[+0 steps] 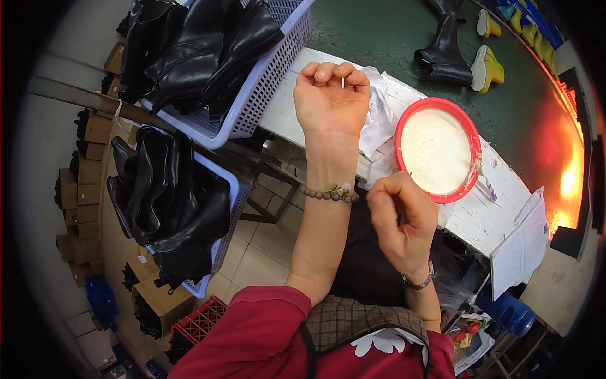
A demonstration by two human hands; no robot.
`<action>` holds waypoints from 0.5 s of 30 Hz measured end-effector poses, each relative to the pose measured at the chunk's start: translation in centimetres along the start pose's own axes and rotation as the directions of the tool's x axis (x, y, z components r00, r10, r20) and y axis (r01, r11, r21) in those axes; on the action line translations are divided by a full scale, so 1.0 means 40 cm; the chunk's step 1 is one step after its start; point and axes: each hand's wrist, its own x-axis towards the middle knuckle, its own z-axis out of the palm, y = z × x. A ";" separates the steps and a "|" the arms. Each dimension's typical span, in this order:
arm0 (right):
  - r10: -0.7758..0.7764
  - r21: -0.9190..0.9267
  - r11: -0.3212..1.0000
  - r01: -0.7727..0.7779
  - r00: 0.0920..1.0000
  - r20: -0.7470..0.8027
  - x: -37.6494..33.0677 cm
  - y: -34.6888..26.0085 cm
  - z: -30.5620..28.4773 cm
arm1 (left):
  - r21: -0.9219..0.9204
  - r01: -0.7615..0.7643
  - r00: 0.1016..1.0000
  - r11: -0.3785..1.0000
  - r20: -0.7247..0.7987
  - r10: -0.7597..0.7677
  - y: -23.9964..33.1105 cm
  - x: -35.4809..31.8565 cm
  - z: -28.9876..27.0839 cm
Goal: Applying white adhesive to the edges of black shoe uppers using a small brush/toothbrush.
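My left hand point(332, 101) is raised palm up over the edge of a white bench top point(284, 95), fingers curled in. I see nothing held in its bare palm. A beaded bracelet point(329, 193) circles that wrist. Lower and to the right, my right hand point(407, 221) is closed, thumb against the curled fingers; whatever lies inside is hidden. It overlaps the near rim of a red bowl point(475, 136) holding a cream-coloured paste point(435, 151). A brush-like handle point(487, 183) rests at the bowl's right side. Crumpled white paper point(374, 107) lies between my left hand and the bowl.
Two lavender baskets point(271, 95) point(232, 215) of black boots point(183, 57) point(170, 183) stand at the left. On the green surface point(379, 38) lie a dark boot point(445, 54) and yellow-and-white ones point(487, 69). A glowing heater point(568, 183) and papers point(521, 243) are at the right.
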 end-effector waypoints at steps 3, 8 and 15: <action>-0.128 -0.067 0.990 0.125 0.991 -0.035 0.009 -0.003 0.014 | -0.030 0.043 0.999 0.999 0.012 -0.043 -0.001 -0.003 0.001; -0.199 -0.140 0.971 0.195 0.980 -0.018 0.010 -0.012 0.019 | -0.012 0.027 0.999 1.000 0.022 -0.027 0.000 0.000 -0.003; -0.197 -0.108 0.975 0.194 0.980 -0.015 0.009 -0.019 0.028 | -0.011 0.029 1.000 1.000 -0.006 -0.030 -0.004 -0.001 -0.002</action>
